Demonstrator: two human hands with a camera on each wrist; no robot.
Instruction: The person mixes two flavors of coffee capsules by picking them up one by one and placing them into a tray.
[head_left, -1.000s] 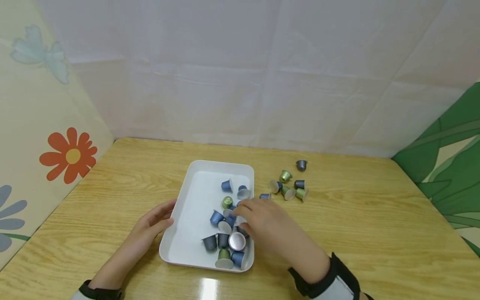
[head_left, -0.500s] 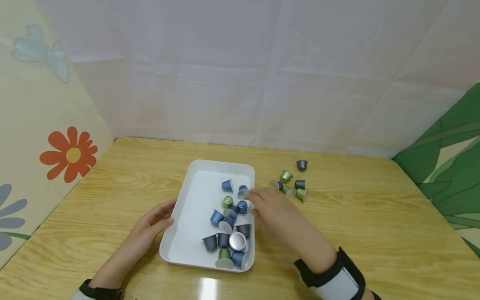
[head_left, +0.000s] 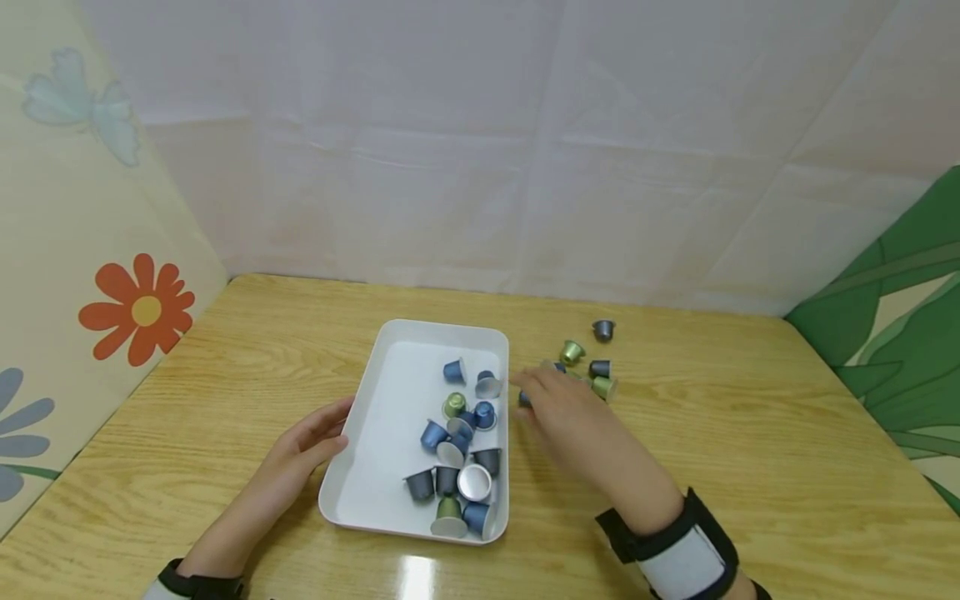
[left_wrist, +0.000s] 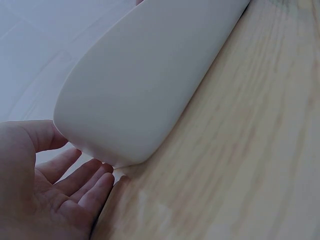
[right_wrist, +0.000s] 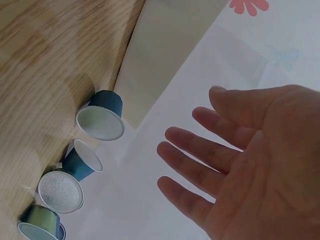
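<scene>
In the head view, my left hand [head_left: 315, 442] is beside a white tray [head_left: 390, 400], with thumb and fingers touching its left outer side. The left wrist view shows the fingertips [left_wrist: 106, 167] right at the tray's rounded corner. My right hand [head_left: 566, 408] is just right of the tray, partly covering a blue coffee capsule [head_left: 525, 400] on the table. In the right wrist view, its fingers are extended and spread, holding nothing. Blue, green and dark grey coffee capsules lie in the tray's right half, including a blue capsule [head_left: 484, 414] and a green capsule [head_left: 448, 515].
Several loose capsules lie on the wooden table [head_left: 720, 442] beyond my right hand, among them a green capsule [head_left: 572, 352] and a dark capsule [head_left: 603, 330]. A white cloth [head_left: 525, 167] hangs at the back. Printed panels with a red flower [head_left: 146, 312] and green leaves flank the table.
My right hand has moved from over the tray's capsules, back across its right rim, to the blue capsule outside. Capsules it had covered now show. The left hand and tray stay put.
</scene>
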